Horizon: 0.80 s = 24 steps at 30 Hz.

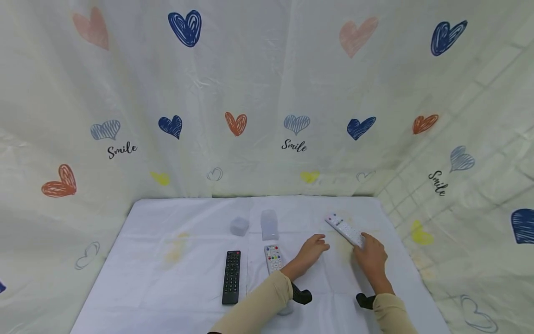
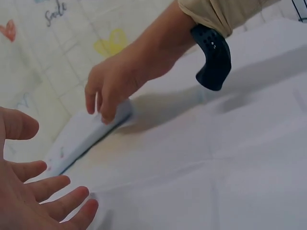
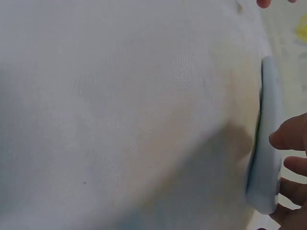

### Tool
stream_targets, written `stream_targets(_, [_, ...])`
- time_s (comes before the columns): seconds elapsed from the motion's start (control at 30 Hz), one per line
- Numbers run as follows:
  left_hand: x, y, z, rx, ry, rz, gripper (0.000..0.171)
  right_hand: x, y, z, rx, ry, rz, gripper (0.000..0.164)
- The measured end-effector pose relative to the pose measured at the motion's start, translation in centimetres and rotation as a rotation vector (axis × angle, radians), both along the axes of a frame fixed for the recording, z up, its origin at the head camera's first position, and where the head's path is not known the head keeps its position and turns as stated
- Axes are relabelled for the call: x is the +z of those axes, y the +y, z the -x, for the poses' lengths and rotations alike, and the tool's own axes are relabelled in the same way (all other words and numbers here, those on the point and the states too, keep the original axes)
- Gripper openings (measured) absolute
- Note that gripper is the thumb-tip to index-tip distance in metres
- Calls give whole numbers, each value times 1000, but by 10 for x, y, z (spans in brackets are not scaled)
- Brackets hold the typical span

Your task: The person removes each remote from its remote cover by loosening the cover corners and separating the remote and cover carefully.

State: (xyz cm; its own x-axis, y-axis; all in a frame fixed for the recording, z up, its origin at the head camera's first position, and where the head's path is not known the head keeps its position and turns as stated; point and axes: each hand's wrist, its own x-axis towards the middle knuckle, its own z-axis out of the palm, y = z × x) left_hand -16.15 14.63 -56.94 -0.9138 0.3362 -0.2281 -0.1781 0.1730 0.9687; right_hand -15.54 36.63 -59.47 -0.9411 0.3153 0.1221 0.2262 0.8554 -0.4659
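At the right of the table, my right hand [image 1: 370, 257] grips the near end of a white remote control [image 1: 343, 228], thumb on one side and fingers on the other. In the right wrist view the thumb [image 3: 288, 135] presses along the edge of that remote. My left hand [image 1: 309, 253] is held to its left, fingers spread and loosely bent, with nothing in it; the left wrist view shows the fingertips [image 2: 79, 194] apart. Beneath the left forearm lies a second white remote [image 1: 274, 258] with coloured buttons, its middle hidden by the sleeve.
A black remote control [image 1: 231, 278] lies left of the second white one. Farther back sit a small translucent piece [image 1: 239, 226] and a longer translucent sleeve-like piece [image 1: 269, 225]. A white cloth covers the table [image 1: 137, 269]; a heart-printed curtain [image 1: 258, 93] hangs behind and beside it.
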Motion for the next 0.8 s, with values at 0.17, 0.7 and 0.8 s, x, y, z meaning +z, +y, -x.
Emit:
stream_targets(0.17, [-1,10,3,-80,82,230,52,-5,6,-4,22,-71,23,53])
stream_targets(0.7, [9,32,11,-391,864,1133,49,-12,21,-16,99,118,94,50])
stream_targets(0.8, [10,31,14,-390,983,1201,50,-10,20,-23,75,156,170,47])
